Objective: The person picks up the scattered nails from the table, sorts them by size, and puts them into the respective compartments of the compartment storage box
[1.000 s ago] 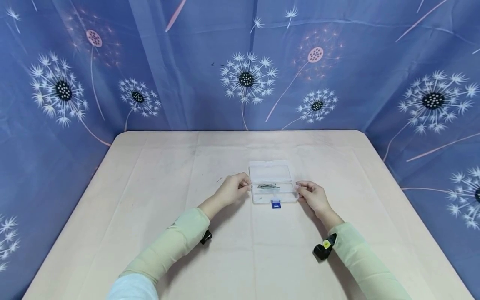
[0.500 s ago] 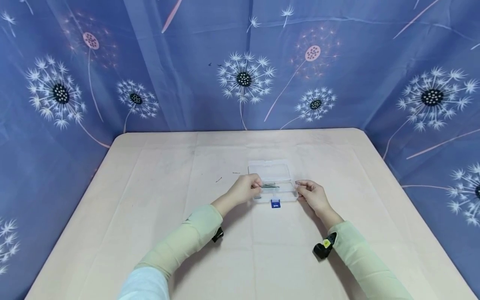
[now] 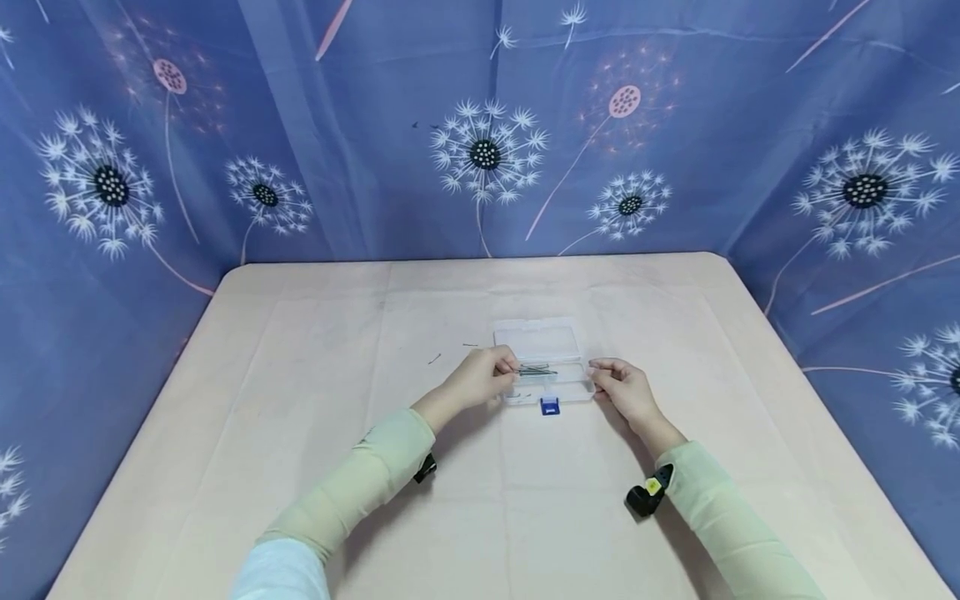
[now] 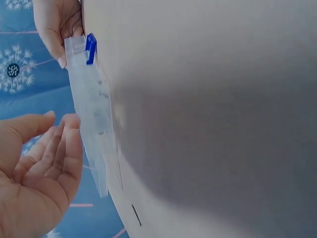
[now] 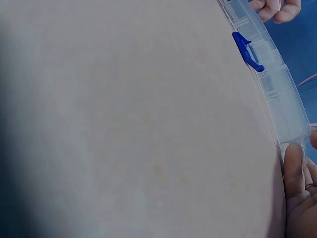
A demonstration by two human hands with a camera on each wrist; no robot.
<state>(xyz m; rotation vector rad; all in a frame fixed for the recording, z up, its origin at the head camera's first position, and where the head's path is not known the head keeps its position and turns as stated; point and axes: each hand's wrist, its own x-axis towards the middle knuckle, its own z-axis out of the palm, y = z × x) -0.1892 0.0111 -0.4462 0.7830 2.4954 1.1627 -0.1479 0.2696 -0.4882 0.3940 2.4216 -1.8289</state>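
A clear plastic compartment box (image 3: 568, 392) lies on the table with its lid (image 3: 536, 340) laid back and its blue latch (image 3: 550, 406) facing the person. Long dark nails (image 3: 536, 370) lie in its rear compartment, and a couple of tiny dark pieces (image 3: 528, 395) in the front one. Over the box's left end is my left hand (image 3: 480, 373); in the left wrist view its thumb and fingers stand apart with nothing between them. My right hand (image 3: 626, 390) holds the right end of the box, fingertips (image 5: 294, 156) against its end wall.
Two thin nails lie on the table left of the box: one nail (image 3: 434, 358) nearer, another nail (image 3: 470, 344) farther back. A pale cloth covers the table (image 3: 337, 333). Blue dandelion-print curtains (image 3: 375, 167) enclose its back and sides.
My left hand moved right over the box, then slightly back left. Another tiny dark piece now shows in the front compartment. The right hand stays at the box's right end.
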